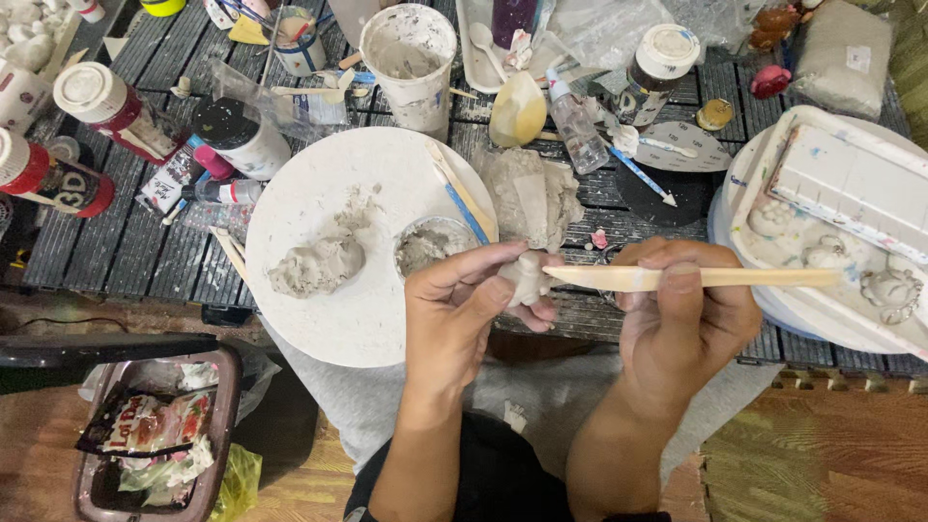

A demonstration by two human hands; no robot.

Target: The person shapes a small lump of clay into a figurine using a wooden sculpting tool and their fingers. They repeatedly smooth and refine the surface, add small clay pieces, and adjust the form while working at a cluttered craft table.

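My left hand pinches a small pale clay piece between thumb and fingers, just over the near edge of the low slatted table. My right hand grips a flat wooden modelling stick; its pointed end touches the clay piece from the right. A lump of grey clay lies on the round white board left of my left hand. A small cup of grey slip sits on the board's right edge.
A white bucket, paint jars, a squeeze bottle and brushes crowd the table's far side. A plastic-wrapped clay lump lies behind my hands. A white tray with clay figures stands right. A bin with rubbish sits below left.
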